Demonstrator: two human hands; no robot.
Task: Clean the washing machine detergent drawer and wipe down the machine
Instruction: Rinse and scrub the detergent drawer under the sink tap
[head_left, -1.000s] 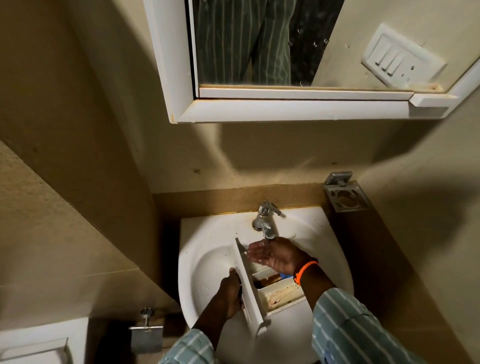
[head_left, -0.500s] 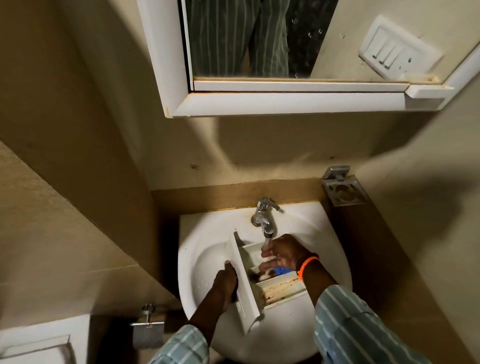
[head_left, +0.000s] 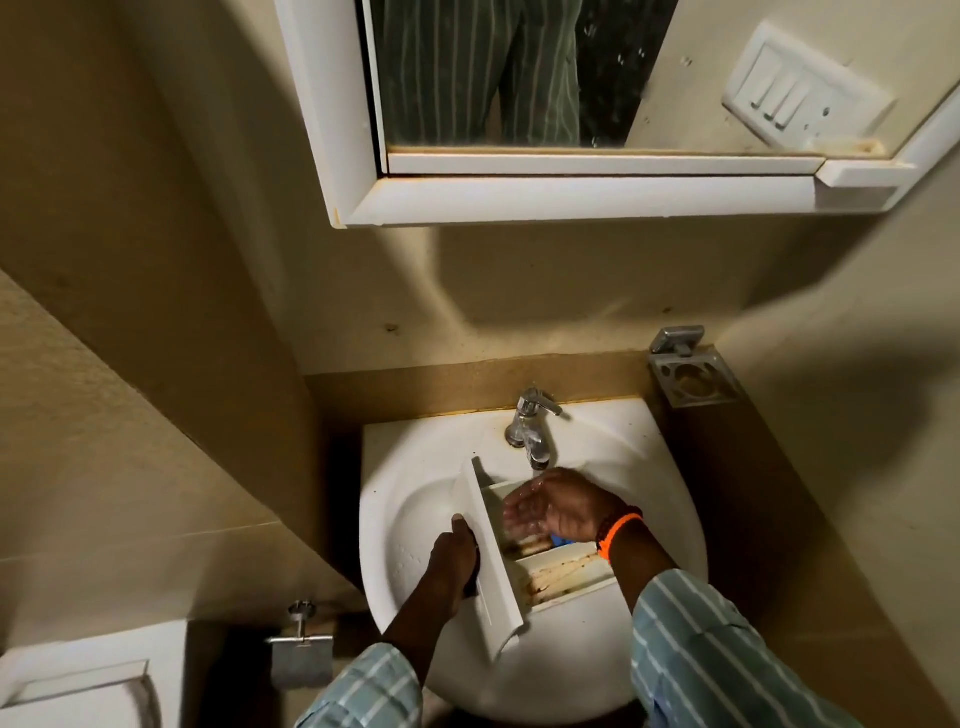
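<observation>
A white detergent drawer (head_left: 493, 561) with brown grime in its compartments rests tilted in the white sink (head_left: 410, 525). My left hand (head_left: 452, 556) grips the drawer's front panel from the left side. My right hand (head_left: 558, 506) is wet, fingers spread and slightly cupped, over the drawer's upper compartments just below the chrome tap (head_left: 532, 431). A blue part (head_left: 561, 541) of the drawer peeks out under my right wrist, which wears an orange band. The washing machine is out of view.
A white-framed mirror cabinet (head_left: 545, 197) hangs above the sink. A metal holder (head_left: 691, 382) sits on the wall at the right. A toilet-roll holder (head_left: 301, 654) and a white cistern (head_left: 88, 675) are at the lower left. Walls close in on both sides.
My right hand has lifted out of the drawer's compartment and turned palm-up under the tap. My left hand keeps its grip on the drawer front.
</observation>
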